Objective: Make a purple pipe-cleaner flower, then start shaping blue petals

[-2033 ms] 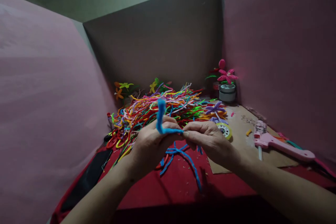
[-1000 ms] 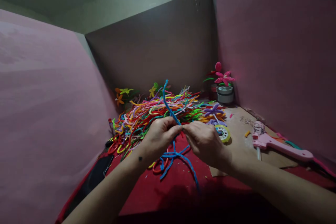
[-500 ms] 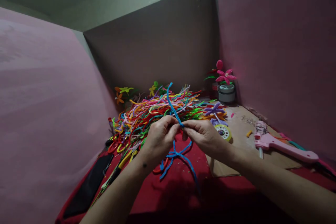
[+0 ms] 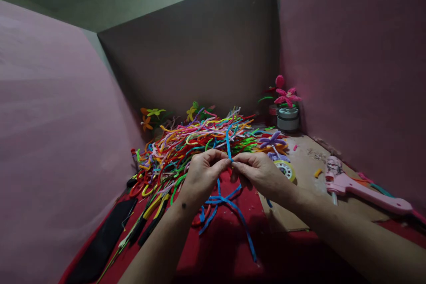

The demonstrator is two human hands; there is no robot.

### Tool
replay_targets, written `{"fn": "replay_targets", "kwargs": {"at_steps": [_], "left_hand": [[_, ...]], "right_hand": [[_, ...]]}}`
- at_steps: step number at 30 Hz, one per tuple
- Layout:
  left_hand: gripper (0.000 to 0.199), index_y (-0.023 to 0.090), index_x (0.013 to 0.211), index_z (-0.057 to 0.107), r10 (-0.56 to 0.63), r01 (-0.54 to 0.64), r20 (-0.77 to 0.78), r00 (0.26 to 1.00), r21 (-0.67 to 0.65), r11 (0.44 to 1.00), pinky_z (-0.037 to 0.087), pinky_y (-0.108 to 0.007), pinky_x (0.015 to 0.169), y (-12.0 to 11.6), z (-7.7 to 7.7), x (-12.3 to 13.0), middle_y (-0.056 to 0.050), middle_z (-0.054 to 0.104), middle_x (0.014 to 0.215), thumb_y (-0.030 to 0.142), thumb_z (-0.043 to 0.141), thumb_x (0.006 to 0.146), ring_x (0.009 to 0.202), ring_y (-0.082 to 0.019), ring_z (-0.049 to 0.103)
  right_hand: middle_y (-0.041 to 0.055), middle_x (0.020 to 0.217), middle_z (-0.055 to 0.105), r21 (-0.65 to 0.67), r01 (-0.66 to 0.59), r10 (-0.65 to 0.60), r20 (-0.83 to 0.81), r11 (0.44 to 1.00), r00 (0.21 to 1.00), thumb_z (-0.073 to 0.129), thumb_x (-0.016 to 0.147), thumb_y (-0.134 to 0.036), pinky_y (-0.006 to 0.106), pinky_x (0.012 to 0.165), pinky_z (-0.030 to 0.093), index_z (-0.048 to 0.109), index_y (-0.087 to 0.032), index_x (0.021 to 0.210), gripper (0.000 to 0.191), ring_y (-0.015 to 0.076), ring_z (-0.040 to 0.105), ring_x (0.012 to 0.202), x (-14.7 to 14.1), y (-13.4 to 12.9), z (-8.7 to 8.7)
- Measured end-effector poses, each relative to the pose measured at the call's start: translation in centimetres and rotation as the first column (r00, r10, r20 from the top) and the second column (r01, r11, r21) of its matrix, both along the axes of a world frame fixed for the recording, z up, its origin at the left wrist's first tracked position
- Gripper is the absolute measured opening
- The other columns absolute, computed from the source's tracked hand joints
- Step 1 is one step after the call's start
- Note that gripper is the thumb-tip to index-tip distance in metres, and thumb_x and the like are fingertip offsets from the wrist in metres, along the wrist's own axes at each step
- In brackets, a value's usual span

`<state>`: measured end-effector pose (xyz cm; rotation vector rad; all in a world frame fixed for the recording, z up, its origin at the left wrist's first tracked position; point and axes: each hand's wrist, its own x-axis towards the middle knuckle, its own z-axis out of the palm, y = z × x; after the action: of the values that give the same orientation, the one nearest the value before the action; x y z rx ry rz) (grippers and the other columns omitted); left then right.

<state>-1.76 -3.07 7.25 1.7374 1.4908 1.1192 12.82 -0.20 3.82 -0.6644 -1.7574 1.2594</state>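
Observation:
Between my fingertips stands a blue pipe cleaner, its upper end curving above my hands. My left hand pinches it near its lower end from the left. From the right, my right hand pinches the same spot, thumb and forefinger pressed together. The two hands nearly touch, and the part between the fingers is mostly hidden. Below them, several blue pipe cleaners joined in a star-like shape lie on the red cloth.
Behind my hands lies a heap of colourful pipe cleaners. A pink glue gun rests on cardboard at right, near a tape roll. Pliers and a black phone-like slab lie left. A pink flower stands behind.
The blue pipe cleaner's upper part has swung to the right and stands more upright. Both hands keep pinching it. The view has shifted slightly.

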Motion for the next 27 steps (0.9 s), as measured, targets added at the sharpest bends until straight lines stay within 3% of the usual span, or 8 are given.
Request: {"fn": "replay_targets", "kwargs": {"at_steps": [8, 16, 20, 23, 27], "left_hand": [[0.016, 0.014, 0.077, 0.061, 0.001, 0.002, -0.026, 1.000, 0.122, 0.993, 0.042, -0.021, 0.062, 0.6, -1.7, -0.2, -0.001, 0.061, 0.071, 0.029, 0.055, 0.076, 0.066, -0.011, 0.054], [0.015, 0.016, 0.074, 0.063, 0.007, 0.036, -0.197, 0.980, 0.213, 0.976, 0.040, -0.021, 0.061, 0.2, -1.9, -0.1, 0.000, 0.059, 0.069, 0.024, 0.052, 0.079, 0.064, -0.011, 0.053], [0.015, 0.017, 0.071, 0.060, -0.004, 0.089, -0.271, 0.962, 0.302, 0.949, 0.040, -0.022, 0.064, 0.1, -2.0, -0.1, -0.001, 0.058, 0.070, 0.022, 0.049, 0.081, 0.066, -0.011, 0.051], [0.015, 0.017, 0.072, 0.059, 0.015, 0.063, -0.257, 0.966, 0.292, 0.954, 0.040, -0.022, 0.064, 0.1, -2.2, -0.2, -0.001, 0.058, 0.070, 0.022, 0.048, 0.081, 0.067, -0.011, 0.051], [0.015, 0.016, 0.072, 0.059, 0.007, 0.050, -0.221, 0.975, 0.250, 0.967, 0.040, -0.021, 0.063, 0.2, -2.4, -0.3, 0.001, 0.057, 0.068, 0.024, 0.049, 0.080, 0.065, -0.010, 0.051]], "right_hand": [[-0.0003, 0.059, 0.061, -0.261, -0.088, 0.055, -0.129, 0.961, 0.990, 0.052, 0.077, -0.031, 0.018, 0.034, 0.037, 0.053, -0.014, 0.073, 0.018, 0.0060, 0.048, 0.036, 0.0, 0.5, -0.4], [0.0003, 0.053, 0.060, -0.288, -0.064, 0.031, -0.116, 0.955, 0.993, 0.057, 0.074, -0.037, 0.015, 0.029, 0.035, 0.052, -0.014, 0.065, 0.026, 0.0066, 0.050, 0.035, -0.2, 0.3, -0.9], [0.0018, 0.056, 0.062, -0.372, -0.149, 0.078, -0.199, 0.916, 0.977, 0.060, 0.072, -0.036, 0.017, 0.030, 0.040, 0.051, -0.013, 0.065, 0.025, 0.0088, 0.053, 0.037, -0.4, 0.3, -1.0], [0.0029, 0.058, 0.063, -0.404, -0.217, 0.111, -0.270, 0.888, 0.956, 0.061, 0.071, -0.036, 0.019, 0.033, 0.045, 0.051, -0.013, 0.066, 0.025, 0.0103, 0.056, 0.040, -0.4, 0.3, -1.2], [0.0024, 0.057, 0.063, -0.387, -0.205, 0.100, -0.275, 0.899, 0.956, 0.061, 0.071, -0.037, 0.020, 0.035, 0.046, 0.051, -0.013, 0.066, 0.026, 0.0101, 0.056, 0.040, -0.5, 0.3, -1.4]]}}
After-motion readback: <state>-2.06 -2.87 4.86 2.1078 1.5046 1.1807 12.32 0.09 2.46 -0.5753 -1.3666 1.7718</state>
